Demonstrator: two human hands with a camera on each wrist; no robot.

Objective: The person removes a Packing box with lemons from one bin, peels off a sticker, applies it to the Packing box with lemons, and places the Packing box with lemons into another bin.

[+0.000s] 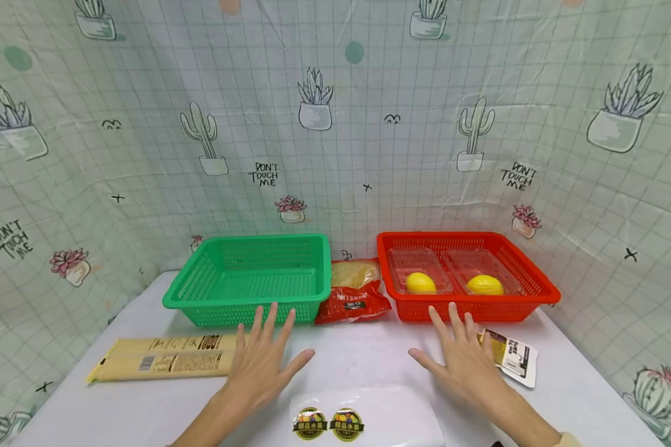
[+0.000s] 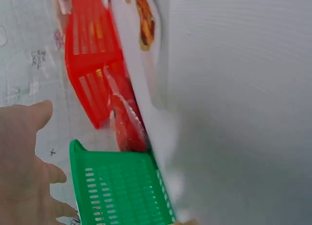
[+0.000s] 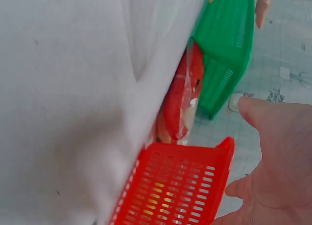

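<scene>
My left hand (image 1: 260, 366) is held out with fingers spread, in front of the green basket (image 1: 201, 315) and overlapping the end of a long tan packet (image 1: 173, 357) in the head view. Nothing is in it. My right hand (image 1: 465, 366), also spread and holding nothing, is in front of the red basket (image 1: 514, 313). It partly hides a small white-edged pouch (image 1: 517, 359). Between the hands, a white sheet with two round gold-and-black stickers (image 1: 346, 424) lies at the near edge. Both wrist views show the palms beside the baskets.
Inside the red basket sit two clear plastic boxes (image 1: 416, 257), with a yellow lemon-like fruit (image 1: 421, 283) in one and another yellow fruit (image 1: 485, 285) in the other. A red bag (image 1: 353, 304) with a see-through window stands between the baskets. A patterned curtain (image 1: 335, 155) encloses the white table (image 1: 358, 354).
</scene>
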